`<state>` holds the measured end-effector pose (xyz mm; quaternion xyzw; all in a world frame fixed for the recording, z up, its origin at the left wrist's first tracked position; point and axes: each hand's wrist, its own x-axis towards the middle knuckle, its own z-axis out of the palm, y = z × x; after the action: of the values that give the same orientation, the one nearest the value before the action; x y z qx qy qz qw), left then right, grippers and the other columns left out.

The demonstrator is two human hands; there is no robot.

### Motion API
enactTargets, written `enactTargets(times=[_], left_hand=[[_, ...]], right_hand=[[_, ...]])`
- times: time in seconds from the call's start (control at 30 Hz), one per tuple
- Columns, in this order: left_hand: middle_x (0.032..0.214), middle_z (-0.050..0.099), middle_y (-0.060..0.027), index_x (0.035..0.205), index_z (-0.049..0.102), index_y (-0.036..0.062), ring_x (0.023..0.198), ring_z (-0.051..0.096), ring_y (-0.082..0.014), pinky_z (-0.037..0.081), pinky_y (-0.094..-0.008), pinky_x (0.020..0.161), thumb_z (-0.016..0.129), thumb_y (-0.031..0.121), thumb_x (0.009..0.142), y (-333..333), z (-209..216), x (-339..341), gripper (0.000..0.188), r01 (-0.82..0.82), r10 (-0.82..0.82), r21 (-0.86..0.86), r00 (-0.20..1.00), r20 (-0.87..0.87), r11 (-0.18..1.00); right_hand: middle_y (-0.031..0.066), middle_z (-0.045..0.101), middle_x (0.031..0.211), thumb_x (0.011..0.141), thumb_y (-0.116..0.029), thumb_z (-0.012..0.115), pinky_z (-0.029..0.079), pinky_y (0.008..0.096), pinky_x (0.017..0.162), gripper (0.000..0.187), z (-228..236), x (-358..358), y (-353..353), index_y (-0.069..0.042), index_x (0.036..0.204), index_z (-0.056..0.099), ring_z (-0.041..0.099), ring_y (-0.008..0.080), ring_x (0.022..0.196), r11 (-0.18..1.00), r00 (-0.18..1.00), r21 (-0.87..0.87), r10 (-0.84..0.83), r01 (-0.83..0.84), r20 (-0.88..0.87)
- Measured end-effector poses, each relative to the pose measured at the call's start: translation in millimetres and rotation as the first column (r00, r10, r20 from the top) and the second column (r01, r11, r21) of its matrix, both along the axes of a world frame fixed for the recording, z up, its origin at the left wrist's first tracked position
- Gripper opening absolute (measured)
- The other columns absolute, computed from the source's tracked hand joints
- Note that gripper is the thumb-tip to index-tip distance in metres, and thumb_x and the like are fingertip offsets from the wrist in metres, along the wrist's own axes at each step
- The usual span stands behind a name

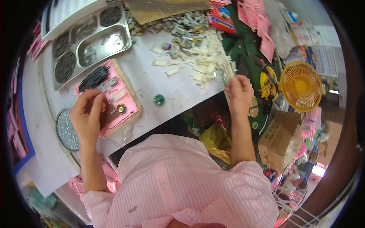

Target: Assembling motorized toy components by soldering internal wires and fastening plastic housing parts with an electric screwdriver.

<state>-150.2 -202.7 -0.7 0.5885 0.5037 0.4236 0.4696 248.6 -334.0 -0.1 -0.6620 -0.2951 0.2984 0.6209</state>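
A pink plastic casing (123,95) lies on the white table to the left, fitted with a black part (94,78) and a small round metal part (121,109). My left hand (84,116) is over its near left side, thumb and forefinger drawn together; anything between them is too small to make out. My right hand (239,95) hovers by the table's right edge, fingers curled in, beside a heap of white plastic pieces (209,57). What its fingers hold, if anything, is hidden. A round dish of small silvery pieces (68,131) stands beside my left wrist.
A metal compartment tray (102,47) with dark small parts sits at the far left. Small motor-like parts (182,32) are heaped under a brown board (167,9). A green round object (159,100) lies mid-table. On the right are a yellow fan (300,86) and a cardboard box (279,138).
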Motion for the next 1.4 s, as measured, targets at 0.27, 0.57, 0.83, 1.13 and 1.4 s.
enactTargets(times=[0.27,0.57,0.83,1.13,1.4], left_hand=[[0.081,0.066,-0.0028,0.098,0.068,-0.0018,0.064,0.063,-0.0077,0.049,-0.0225,0.059,0.067,0.003,0.094,-4,-7,11,0.007,0.090,-0.074,0.125,0.990,-0.124,0.988],[0.102,0.058,-0.0070,0.087,0.070,0.0010,0.085,0.060,-0.0162,0.052,-0.0274,0.064,0.074,0.005,0.082,11,-8,15,0.008,0.156,0.013,0.380,0.914,-0.406,0.912],[0.095,0.059,-0.0042,0.077,0.072,0.0098,0.090,0.054,-0.0265,0.041,-0.0398,0.078,0.078,0.013,0.070,12,-13,23,0.010,0.110,0.169,0.515,0.869,-0.464,0.850],[0.094,0.058,-0.0079,0.082,0.071,0.0052,0.091,0.057,-0.0283,0.043,-0.0404,0.082,0.078,0.009,0.069,16,-14,26,0.015,0.096,0.198,0.518,0.853,-0.483,0.850],[0.093,0.058,-0.0083,0.080,0.068,0.0046,0.088,0.057,-0.0281,0.044,-0.0400,0.078,0.077,0.008,0.068,17,-18,26,0.015,0.093,0.207,0.534,0.855,-0.475,0.840]], right_hand=[[0.0009,0.058,0.087,0.096,-0.018,0.068,0.043,0.0245,0.052,0.028,22,72,-13,-0.010,0.119,0.054,0.056,0.0101,0.068,0.882,0.901,0.182,-0.420,0.434,-0.112],[0.0021,0.050,0.067,0.092,-0.021,0.064,0.036,0.0219,0.048,0.020,26,173,-126,-0.003,0.086,0.057,0.045,0.0117,0.056,0.816,0.898,0.389,-0.433,0.427,-0.078],[0.0115,0.064,0.089,0.091,-0.017,0.063,0.046,0.0227,0.054,0.032,15,-28,-25,0.002,0.117,0.056,0.056,0.0149,0.067,0.957,0.978,0.279,-0.017,0.076,-0.207],[0.0029,0.065,0.086,0.084,0.000,0.076,0.043,0.0198,0.064,0.025,-3,-138,68,0.003,0.106,0.065,0.055,0.0056,0.070,0.853,0.851,0.138,0.463,-0.504,0.247],[0.0032,0.065,0.082,0.086,-0.004,0.077,0.042,0.0201,0.059,0.023,-10,-147,76,0.003,0.104,0.065,0.053,0.0053,0.066,0.796,0.782,0.118,0.536,-0.593,0.318]])
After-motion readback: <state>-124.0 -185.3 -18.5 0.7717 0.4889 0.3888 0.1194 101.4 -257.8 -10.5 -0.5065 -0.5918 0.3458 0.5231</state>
